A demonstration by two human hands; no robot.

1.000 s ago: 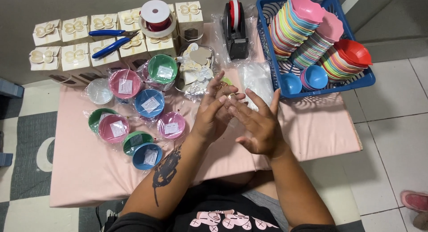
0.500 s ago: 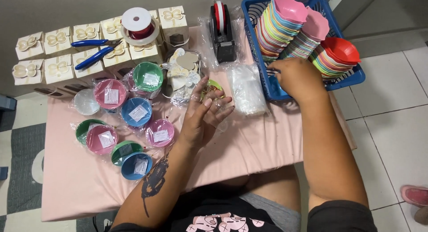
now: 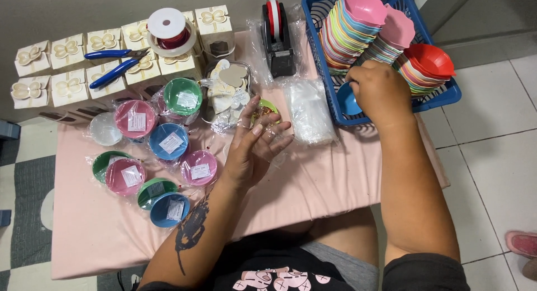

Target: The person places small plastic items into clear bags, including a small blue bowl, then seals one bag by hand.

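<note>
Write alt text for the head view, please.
Right hand reaches into a blue basket of stacked coloured bowls, touching a blue bowl; left hand hovers over a pink table beside wrapped bowls, cream gift boxes and blue pliers.

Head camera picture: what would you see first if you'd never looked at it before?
The blue basket at top right, crammed with stacked rainbow bowls, grabs the eye; the right hand reaches into it. On the pink table, wrapped bowls cluster left of the left hand.
</note>
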